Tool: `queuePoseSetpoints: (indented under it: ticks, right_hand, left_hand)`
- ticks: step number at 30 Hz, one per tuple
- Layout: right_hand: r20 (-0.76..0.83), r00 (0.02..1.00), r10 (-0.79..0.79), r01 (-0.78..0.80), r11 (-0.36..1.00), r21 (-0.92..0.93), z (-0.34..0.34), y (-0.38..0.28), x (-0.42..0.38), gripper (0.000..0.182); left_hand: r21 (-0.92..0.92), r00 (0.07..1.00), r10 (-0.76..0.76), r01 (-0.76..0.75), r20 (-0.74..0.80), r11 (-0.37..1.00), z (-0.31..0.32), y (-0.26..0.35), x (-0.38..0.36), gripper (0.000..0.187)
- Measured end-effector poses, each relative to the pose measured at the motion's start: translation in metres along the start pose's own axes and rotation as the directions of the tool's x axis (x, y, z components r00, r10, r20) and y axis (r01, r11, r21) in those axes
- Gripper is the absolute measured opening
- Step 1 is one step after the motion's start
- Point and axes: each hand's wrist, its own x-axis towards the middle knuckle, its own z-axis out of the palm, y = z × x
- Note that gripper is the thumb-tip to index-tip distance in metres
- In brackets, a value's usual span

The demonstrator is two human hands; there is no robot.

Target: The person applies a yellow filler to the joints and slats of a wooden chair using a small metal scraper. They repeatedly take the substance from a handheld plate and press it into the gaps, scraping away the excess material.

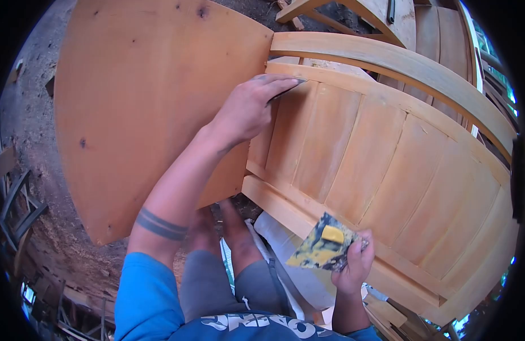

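Note:
My left hand point(248, 108) is closed around a thin, dark-edged putty scraper point(286, 91), its tip touching the top rail near the corner of a wooden panelled headboard point(381, 153). Fingers cover most of that tool. Lower down, my right hand point(354, 264) grips a flat putty board point(322, 247) smeared with yellow and dark filler. A lump of yellow putty point(332, 234) sits on it. The board is held in front of the headboard's lower rail. Thin seams run between the headboard's vertical planks.
A broad, smooth wooden panel point(154, 102) with dark knots meets the headboard at the left. A curved rail point(398, 62) runs along the top. More wooden furniture point(444, 51) stands behind. Dark frames point(24, 210) lie at the far left, over dirt ground.

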Motion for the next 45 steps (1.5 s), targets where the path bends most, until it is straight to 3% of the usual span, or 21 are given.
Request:
queuePoseSetpoints:
  ticks: [3,4,7,8,11,15,16,19,20,23,24,27,31,35,40,43,45]
  right_hand:
    - [0.021,0.999,0.032,-0.032,0.999,-0.039,-0.003,0.001,-0.002,0.032]
    - [0.020,0.999,0.040,-0.039,0.998,-0.044,-0.004,0.003,-0.004,0.032]
    - [0.028,0.996,0.082,-0.080,0.996,-0.047,-0.002,0.001,-0.003,0.033]
    - [0.031,0.995,0.096,-0.095,0.994,-0.045,-0.001,0.001,-0.001,0.034]
    - [0.040,0.994,0.098,-0.093,0.988,-0.120,-0.007,0.003,0.003,0.035]
    - [0.030,0.993,0.112,-0.107,0.986,-0.130,-0.003,-0.001,0.005,0.036]
    - [0.030,0.993,0.118,-0.113,0.986,-0.126,-0.005,0.002,0.005,0.035]
    - [0.063,0.987,0.148,-0.136,0.976,-0.171,-0.005,-0.001,0.003,0.036]
    - [0.084,0.982,0.167,-0.149,0.970,-0.191,-0.008,-0.002,0.003,0.036]
    - [0.057,0.984,0.166,-0.157,0.977,-0.144,-0.004,-0.002,0.004,0.038]
    - [0.053,0.985,0.162,-0.154,0.979,-0.134,-0.002,-0.001,0.004,0.038]
    - [0.046,0.987,0.156,-0.148,0.979,-0.141,-0.003,0.002,0.001,0.038]
    - [0.064,0.991,0.115,-0.101,0.975,-0.196,-0.012,0.009,0.001,0.037]
    - [0.071,0.988,0.139,-0.126,0.979,-0.162,-0.003,0.004,0.004,0.037]
    - [0.071,0.992,0.102,-0.086,0.976,-0.200,-0.009,0.007,0.002,0.037]
    - [0.090,0.991,0.103,-0.083,0.976,-0.202,-0.008,0.008,0.004,0.038]
    - [0.092,0.990,0.105,-0.086,0.978,-0.191,-0.005,0.008,0.006,0.038]
  left_hand:
    - [0.047,0.986,0.065,-0.059,-0.151,0.997,0.044,-0.006,-0.021,0.059]
    - [0.003,0.993,0.038,-0.038,-0.116,0.999,0.043,0.001,-0.036,0.060]
    - [-0.028,0.953,-0.088,0.100,0.289,0.995,0.004,0.024,-0.063,0.058]
    - [-0.117,0.971,-0.094,0.122,0.220,0.986,-0.003,0.024,-0.057,0.054]
    - [-0.099,0.999,-0.039,0.039,-0.001,0.994,-0.021,0.011,0.003,0.053]
    - [0.006,0.998,0.044,-0.044,-0.033,0.999,0.014,-0.005,0.019,0.052]
    - [0.029,0.998,0.056,-0.056,-0.006,0.998,0.017,-0.003,0.007,0.052]
    - [-0.042,0.963,0.034,-0.023,0.266,0.999,-0.007,-0.001,-0.018,0.055]
    - [-0.115,0.979,0.027,-0.003,0.200,0.993,-0.010,-0.003,-0.016,0.059]
    - [0.038,0.999,0.036,-0.035,-0.034,0.999,-0.011,-0.008,0.020,0.064]
    - [0.000,0.998,0.061,-0.061,-0.008,0.998,0.005,-0.017,0.020,0.067]
    - [0.094,0.983,0.034,-0.017,-0.182,0.995,0.053,-0.012,-0.014,0.068]
    - [-0.005,0.975,-0.033,0.035,0.219,0.999,0.006,0.001,-0.039,0.066]
    - [0.027,1.000,-0.012,0.012,-0.009,1.000,-0.015,0.004,0.014,0.058]
    - [0.017,0.987,0.091,-0.094,0.132,0.995,0.006,-0.003,0.000,0.055]
    - [-0.040,0.937,0.008,0.006,0.350,0.999,-0.021,0.003,-0.011,0.057]
    - [-0.024,0.995,-0.010,0.012,0.097,1.000,-0.019,-0.002,0.007,0.059]
